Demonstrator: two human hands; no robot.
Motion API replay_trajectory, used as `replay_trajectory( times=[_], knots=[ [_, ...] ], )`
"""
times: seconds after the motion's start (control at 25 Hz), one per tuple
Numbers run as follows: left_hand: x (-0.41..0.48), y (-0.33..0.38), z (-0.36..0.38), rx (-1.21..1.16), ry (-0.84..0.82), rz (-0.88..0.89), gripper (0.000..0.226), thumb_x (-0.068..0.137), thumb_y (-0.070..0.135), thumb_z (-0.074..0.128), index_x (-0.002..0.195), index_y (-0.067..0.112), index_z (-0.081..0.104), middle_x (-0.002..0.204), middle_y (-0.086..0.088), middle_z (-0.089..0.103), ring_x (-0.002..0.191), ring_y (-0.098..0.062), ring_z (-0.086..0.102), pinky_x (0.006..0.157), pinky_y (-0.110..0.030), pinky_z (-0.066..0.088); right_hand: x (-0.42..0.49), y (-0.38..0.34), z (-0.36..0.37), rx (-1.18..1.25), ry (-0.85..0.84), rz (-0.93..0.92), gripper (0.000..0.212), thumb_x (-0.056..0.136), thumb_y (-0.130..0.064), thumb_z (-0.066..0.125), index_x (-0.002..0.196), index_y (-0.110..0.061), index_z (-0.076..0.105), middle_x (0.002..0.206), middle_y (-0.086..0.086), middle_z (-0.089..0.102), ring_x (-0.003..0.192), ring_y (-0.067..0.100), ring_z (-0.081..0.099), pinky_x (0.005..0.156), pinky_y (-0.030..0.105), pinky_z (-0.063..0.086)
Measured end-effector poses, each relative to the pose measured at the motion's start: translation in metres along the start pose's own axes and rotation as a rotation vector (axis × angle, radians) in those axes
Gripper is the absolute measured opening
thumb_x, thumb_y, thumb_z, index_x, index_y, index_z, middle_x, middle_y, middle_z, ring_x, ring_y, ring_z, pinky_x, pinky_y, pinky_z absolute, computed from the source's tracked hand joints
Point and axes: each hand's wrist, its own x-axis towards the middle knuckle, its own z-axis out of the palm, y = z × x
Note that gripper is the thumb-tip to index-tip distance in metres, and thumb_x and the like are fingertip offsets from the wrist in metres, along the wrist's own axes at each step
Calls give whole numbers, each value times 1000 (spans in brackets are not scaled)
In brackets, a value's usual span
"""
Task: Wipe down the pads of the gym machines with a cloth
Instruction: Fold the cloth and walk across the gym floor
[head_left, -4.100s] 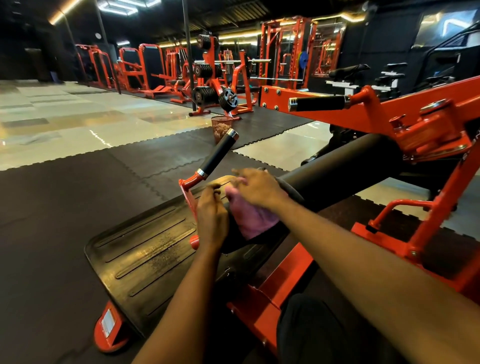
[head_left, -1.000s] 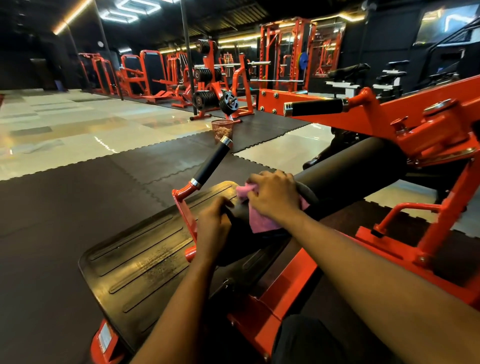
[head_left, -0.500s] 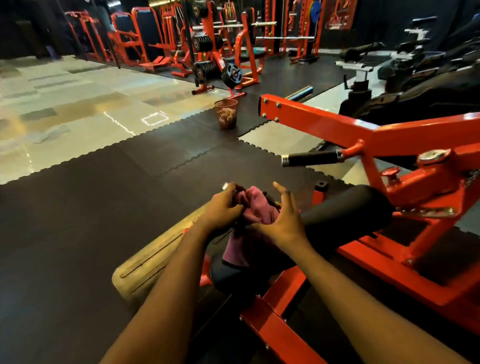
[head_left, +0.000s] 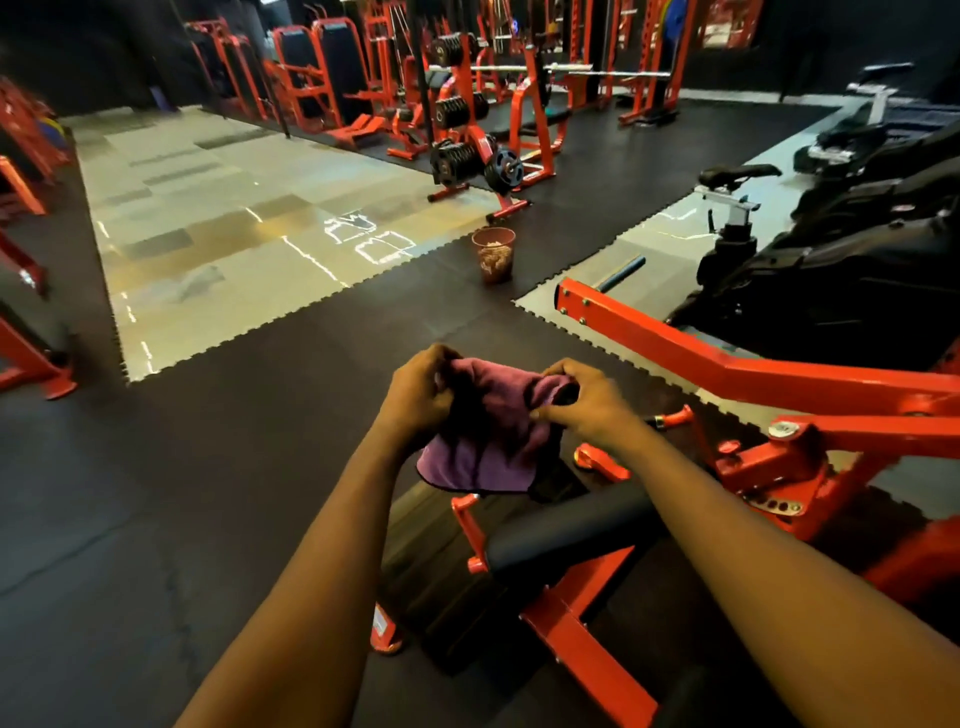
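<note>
Above the black cylindrical roller pad (head_left: 566, 530), left hand (head_left: 418, 397) and right hand (head_left: 587, 402) both grip the purple fabric cloth (head_left: 488, 441), clear of it.

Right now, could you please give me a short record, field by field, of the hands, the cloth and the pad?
Left: left hand grips one side of the purple cloth
Right: right hand pinches the other side
Cloth state: bunched, hanging between them
Pad: black roller pad below, on the red machine frame
Background: waste bin on the floor
</note>
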Motion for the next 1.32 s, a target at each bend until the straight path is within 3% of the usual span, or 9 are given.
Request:
replay_trajectory(
  times=[0.12,0.32,0.48,0.64,0.76,0.88,0.96,1.2,1.32],
  knots=[
    [-13,13,-48,12,96,-53,25,87,1,54,111,7,61,99,-9,64,86,-25,59,69,-28,40,4,-49,-9,-20,33,-11,35,75,-8,86,105,-14,69,99,5,72,94,21,67,81,30,53],
    [-47,15,-115,6,273,-156,24,91,-1,47,111,9,57,87,-7,62,73,-20,56,57,-28,42,6,-113,15,2,36,-106,22,87,-12,78,107,-8,71,97,5,70,90,19,65,76,27,51],
    [-84,1,-161,-12,366,-198,26,89,-2,52,109,13,58,90,-9,67,84,-26,66,71,-42,57,8,-151,58,14,36,-223,10,89,-14,74,98,-17,70,93,6,68,89,26,66,82,42,57],
    [-134,-23,-213,-20,471,-283,25,86,3,64,105,19,62,92,0,66,86,-14,65,69,-20,54,1,-198,123,-17,15,-331,14,95,-21,68,108,-17,69,100,5,55,87,24,55,72,29,42],
    [-168,-47,-251,18,562,-330,22,87,10,69,107,18,64,94,3,67,84,-6,62,66,-6,44,-15,-233,173,-22,-47,-368,10,98,-24,62,106,-21,66,96,1,61,85,22,57,69,28,39],
    [-204,-80,-298,109,693,-371,22,88,10,70,109,14,66,94,0,68,86,-14,63,74,-17,48,-32,-272,234,55,-160,-409,5,95,-22,68,98,-23,66,84,-3,65,82,21,64,66,29,48],
    [-230,-105,-331,172,757,-392,22,86,7,71,106,16,67,91,-1,67,82,-16,62,75,-24,49,-43,-302,277,122,-227,-434,11,89,-17,77,95,-22,70,82,-4,67,82,18,68,74,33,58],
    [-298,-190,-433,337,823,-468,25,84,1,69,101,18,72,92,1,65,70,-6,54,66,-9,42,-77,-392,412,183,-276,-520,10,83,-15,78,92,-18,74,82,-3,71,83,18,70,82,39,59],
    [-332,-227,-483,342,859,-512,20,84,6,71,102,14,73,95,0,69,81,-14,62,79,-25,52,-98,-436,477,249,-314,-557,15,82,-10,71,93,-20,71,84,-2,72,82,18,69,80,37,59]
  ],
)
